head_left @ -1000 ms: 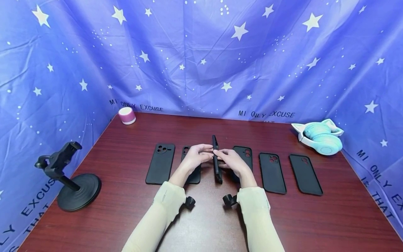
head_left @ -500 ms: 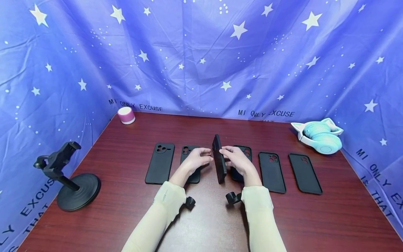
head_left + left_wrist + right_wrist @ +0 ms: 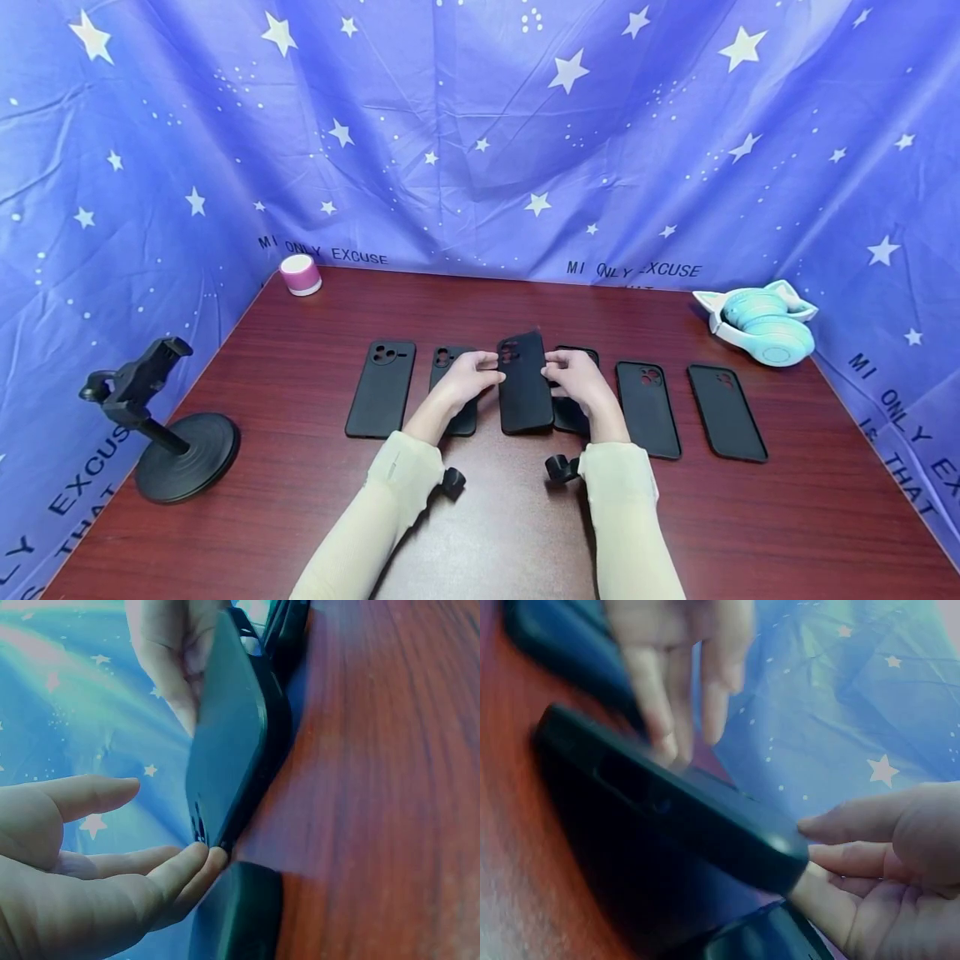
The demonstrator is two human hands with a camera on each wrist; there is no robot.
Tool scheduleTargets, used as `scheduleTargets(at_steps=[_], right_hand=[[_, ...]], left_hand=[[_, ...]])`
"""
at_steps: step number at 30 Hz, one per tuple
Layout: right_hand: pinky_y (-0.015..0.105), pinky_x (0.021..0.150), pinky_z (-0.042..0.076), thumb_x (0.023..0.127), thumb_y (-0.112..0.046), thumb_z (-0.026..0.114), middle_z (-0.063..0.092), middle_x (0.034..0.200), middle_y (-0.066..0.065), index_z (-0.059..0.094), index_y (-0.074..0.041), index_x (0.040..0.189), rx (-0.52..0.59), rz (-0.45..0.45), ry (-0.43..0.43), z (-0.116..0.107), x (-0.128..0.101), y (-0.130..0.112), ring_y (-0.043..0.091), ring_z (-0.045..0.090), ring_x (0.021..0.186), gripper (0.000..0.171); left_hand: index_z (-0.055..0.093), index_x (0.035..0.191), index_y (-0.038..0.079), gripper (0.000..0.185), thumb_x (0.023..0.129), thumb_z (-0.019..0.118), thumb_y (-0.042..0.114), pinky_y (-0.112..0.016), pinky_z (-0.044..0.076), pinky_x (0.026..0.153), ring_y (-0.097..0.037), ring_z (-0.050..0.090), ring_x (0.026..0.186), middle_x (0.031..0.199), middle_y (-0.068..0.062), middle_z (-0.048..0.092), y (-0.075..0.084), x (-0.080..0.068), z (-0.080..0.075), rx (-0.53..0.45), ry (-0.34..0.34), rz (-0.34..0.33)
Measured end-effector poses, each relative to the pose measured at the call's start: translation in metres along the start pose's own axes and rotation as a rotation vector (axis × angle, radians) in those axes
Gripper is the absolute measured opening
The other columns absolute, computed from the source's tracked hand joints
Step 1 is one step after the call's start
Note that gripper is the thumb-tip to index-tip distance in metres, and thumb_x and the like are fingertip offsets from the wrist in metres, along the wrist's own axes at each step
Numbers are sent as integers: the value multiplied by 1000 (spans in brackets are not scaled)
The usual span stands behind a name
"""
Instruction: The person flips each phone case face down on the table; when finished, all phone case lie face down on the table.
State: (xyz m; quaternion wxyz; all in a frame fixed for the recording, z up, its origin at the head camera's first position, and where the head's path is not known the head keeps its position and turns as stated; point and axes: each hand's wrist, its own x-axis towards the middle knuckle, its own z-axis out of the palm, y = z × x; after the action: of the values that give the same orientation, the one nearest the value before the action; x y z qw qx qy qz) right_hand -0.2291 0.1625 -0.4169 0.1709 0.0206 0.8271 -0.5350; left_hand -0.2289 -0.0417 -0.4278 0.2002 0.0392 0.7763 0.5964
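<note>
A black phone case (image 3: pixel 525 385) is held low over the table between both hands, tilted, with its back and camera cutout facing up. My right hand (image 3: pixel 558 371) pinches its right edge, thumb above and fingers below (image 3: pixel 832 862). The left hand (image 3: pixel 480 371) touches the case's left edge with straight fingertips (image 3: pixel 191 862); its thumb stays off the case (image 3: pixel 232 735). In the right wrist view the case (image 3: pixel 675 802) slants across the frame with the left hand's fingers on it.
Other black cases lie in a row on the dark wood table (image 3: pixel 487 533): one far left (image 3: pixel 382 387), one under my left hand (image 3: pixel 446 360), one under my right hand (image 3: pixel 583 354), two at the right (image 3: pixel 648 408) (image 3: pixel 727 412). Phone stand (image 3: pixel 161 425), pink speaker (image 3: pixel 302 273), teal headphones (image 3: pixel 761 327).
The case stood on its long edge between the hands; it has tipped over so its back faces up. My right hand shifted slightly right.
</note>
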Motion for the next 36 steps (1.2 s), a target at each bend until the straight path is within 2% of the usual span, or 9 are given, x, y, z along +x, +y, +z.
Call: scheduleTargets(at_steps=[9,15,18,22,25,27,32,34,36], right_hand=[[37,80,60,96,-6,56,65,109,21,48,8,137,-254,16,38,10,1,-1,30,72,93,44],[36,77,58,92,-14,63,68,83,10,55,8,129,-481,-1,114,21,1,-10,15,69,66,43],[37,75,55,90,-20,67,64,73,7,61,6,123,-626,-16,166,28,0,-13,15,62,64,42],[40,69,54,88,-25,71,66,81,11,66,3,111,-740,-12,205,34,-1,-15,21,62,72,37],[40,67,54,86,-26,73,68,88,14,67,1,107,-754,-5,208,35,-1,-15,24,65,74,35],[40,68,54,86,-25,73,68,86,13,67,2,109,-742,-18,203,34,-2,-15,22,64,73,36],[38,77,53,88,-23,70,66,73,5,62,4,121,-607,-57,183,22,-3,-13,13,60,61,44],[37,79,53,89,-23,68,68,76,5,60,4,125,-551,-77,191,14,-5,-12,13,61,61,45],[39,79,54,90,-23,67,70,85,8,59,4,126,-520,-99,209,5,-7,-11,17,65,70,45]], left_hand=[[37,146,-3,56,96,56,14,-47,38,112,-35,38,140,151,-23,39,5,-3,1,73,22,-6],[37,145,-5,56,96,56,14,-48,38,112,-36,38,140,150,-23,39,8,-6,2,119,44,-8],[37,145,-5,57,96,56,14,-49,39,111,-36,39,139,150,-23,39,10,-7,3,149,54,-7],[37,145,-6,56,96,57,13,-49,39,111,-36,41,137,150,-23,40,11,-8,5,183,64,4],[37,145,-6,56,96,57,14,-49,39,111,-36,43,136,149,-22,41,12,-8,6,196,71,7],[37,145,-5,56,96,57,14,-49,39,110,-36,43,136,148,-22,42,12,-8,7,211,74,12],[38,145,-4,56,95,57,15,-48,39,111,-35,45,135,148,-21,44,14,-8,11,249,105,39],[40,144,-3,55,95,57,14,-47,40,110,-34,47,134,147,-19,46,15,-8,15,247,123,58],[42,143,-1,53,95,57,13,-46,43,108,-32,50,132,144,-18,49,16,-6,19,243,139,92]])
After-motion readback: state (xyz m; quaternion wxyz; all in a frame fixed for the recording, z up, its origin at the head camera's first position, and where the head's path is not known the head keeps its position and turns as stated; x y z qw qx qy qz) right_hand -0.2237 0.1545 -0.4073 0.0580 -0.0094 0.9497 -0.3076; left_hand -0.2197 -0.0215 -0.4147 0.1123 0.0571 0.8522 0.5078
